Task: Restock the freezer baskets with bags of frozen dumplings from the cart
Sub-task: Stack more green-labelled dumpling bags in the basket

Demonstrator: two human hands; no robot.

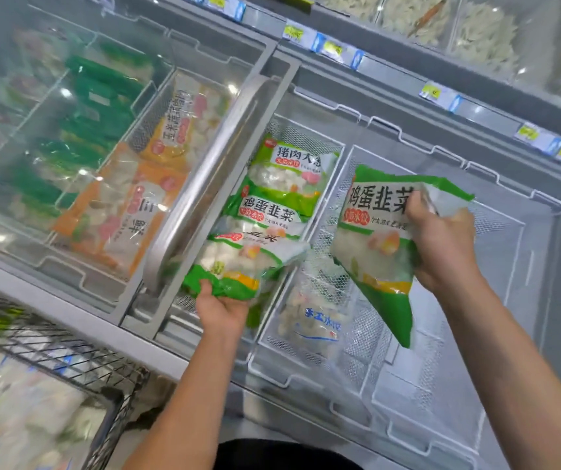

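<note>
Left hand (219, 308) grips one green dumpling bag (238, 262) over the freezer basket (306, 130); right hand (441, 242) grips another green bag (380, 239).

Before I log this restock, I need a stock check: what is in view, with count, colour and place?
Green dumpling bags: four; two lying in the middle basket, one at its near end, one above the right basket.
Clear bag, blue print: one, in the right basket.
Orange bags: several, under the closed glass lid.
Dark green packs: several, far left.
Wire baskets: white, mostly bare at right.
Cart: dark wire, lower left.
Left hand: holds the near bag.
Right hand: grips the raised bag.
</note>
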